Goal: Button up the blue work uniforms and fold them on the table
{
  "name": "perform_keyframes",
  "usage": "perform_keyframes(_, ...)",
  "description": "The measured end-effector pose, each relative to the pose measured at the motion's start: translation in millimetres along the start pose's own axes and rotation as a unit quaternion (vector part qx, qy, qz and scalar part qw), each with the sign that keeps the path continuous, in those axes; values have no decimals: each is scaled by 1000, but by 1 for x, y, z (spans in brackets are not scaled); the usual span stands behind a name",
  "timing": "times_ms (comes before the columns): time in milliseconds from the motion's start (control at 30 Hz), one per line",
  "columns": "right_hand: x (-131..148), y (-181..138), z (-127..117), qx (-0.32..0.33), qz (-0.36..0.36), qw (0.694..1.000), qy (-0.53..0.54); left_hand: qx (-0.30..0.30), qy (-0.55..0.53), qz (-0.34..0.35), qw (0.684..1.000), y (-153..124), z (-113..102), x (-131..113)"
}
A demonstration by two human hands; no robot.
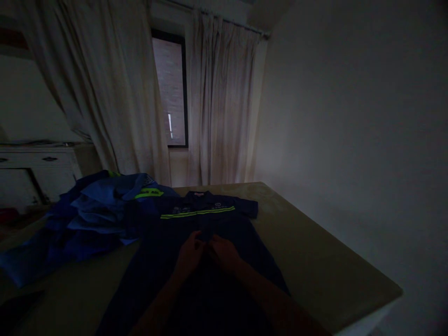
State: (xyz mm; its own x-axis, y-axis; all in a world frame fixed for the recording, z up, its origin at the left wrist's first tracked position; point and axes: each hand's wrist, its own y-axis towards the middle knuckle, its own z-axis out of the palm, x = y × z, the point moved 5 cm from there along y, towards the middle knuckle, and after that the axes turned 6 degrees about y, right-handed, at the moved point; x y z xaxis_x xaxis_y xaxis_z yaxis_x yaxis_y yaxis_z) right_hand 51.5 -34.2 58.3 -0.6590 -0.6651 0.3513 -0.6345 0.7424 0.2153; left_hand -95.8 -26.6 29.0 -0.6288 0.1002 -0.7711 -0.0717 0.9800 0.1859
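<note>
A dark navy short-sleeved work shirt (245,240) lies front up on the bed-like surface, its collar at the far end. A yellow-green stripe crosses its chest, with pale printing above. My left hand (191,252) is closed at the shirt's middle front, thumb and fingers pinching the cloth along the opening. Close beside it, my right hand (224,252) is closed on the same front edge, fingertips almost meeting the left ones. Dim light hides what lies between the fingertips, and the lower part of the shirt is nearly black.
To the left sits a heap of blue clothes (105,200) with yellow-green strips, touching the shirt's left sleeve area. The tan padded surface (315,261) ends at a right edge near a pale wall (350,116). Curtains (224,102), a window and a white cabinet (59,161) stand behind.
</note>
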Motion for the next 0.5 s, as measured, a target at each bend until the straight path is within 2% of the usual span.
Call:
perform_keyframes(133, -4, 3, 4, -13, -9, 1000, 14, -22, -52, 8, 998, 3, -4, -8)
perform_keyframes(300, -19, 7, 3, -62, 56, 993, 78, -46, -123, 14, 991, 4, -9, -16)
perform_keyframes(400, -25, 8, -3, -79, 84, 989, 98, -35, -150, 15, 988, 5, -14, -16)
perform_keyframes(500, -22, 5, -13, -66, 52, 987, 139, 20, -63, -12, 998, 5, -17, -10)
